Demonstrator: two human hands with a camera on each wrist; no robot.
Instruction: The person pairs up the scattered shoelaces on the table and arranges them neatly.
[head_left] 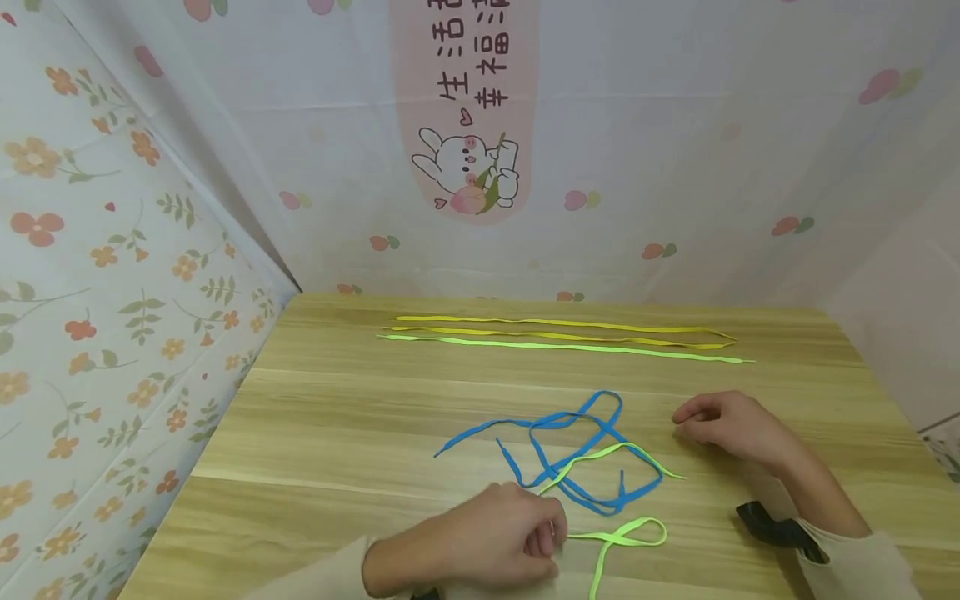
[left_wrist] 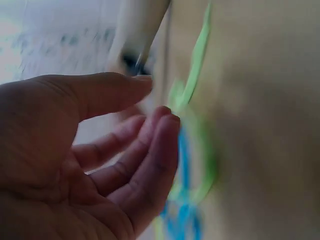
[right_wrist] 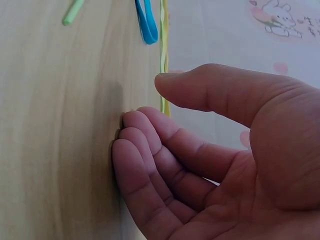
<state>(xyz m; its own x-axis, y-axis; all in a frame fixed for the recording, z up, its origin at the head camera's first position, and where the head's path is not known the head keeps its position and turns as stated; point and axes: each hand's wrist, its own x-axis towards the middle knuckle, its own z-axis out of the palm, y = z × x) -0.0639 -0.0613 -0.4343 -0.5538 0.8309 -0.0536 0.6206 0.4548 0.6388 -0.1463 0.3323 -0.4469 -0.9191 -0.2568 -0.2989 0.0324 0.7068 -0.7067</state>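
Observation:
A loose bright green shoelace (head_left: pixel 618 536) lies looped on the table, partly behind my left hand (head_left: pixel 498 533). The left wrist view shows that hand's thumb and fingers apart, loosely bent, with nothing between them; the green lace (left_wrist: pixel 199 55) is blurred beyond the fingertips. A tangled blue shoelace (head_left: pixel 457 439) lies in front of the left hand, with part of the green lace across it. To the right of the blue tangle, my right hand (head_left: pixel 731 425) rests on the table. Its fingers (right_wrist: pixel 132 165) are loosely curled and hold nothing, the thumb standing apart.
Along the table's far edge, two yellow shoelaces (head_left: pixel 525 321) and a straight green shoelace (head_left: pixel 525 344) lie side by side. The wooden table (head_left: pixel 322 417) meets a printed cloth (head_left: pixel 675 167) at the back. A flowered cloth (head_left: pixel 142 308) hangs on the left.

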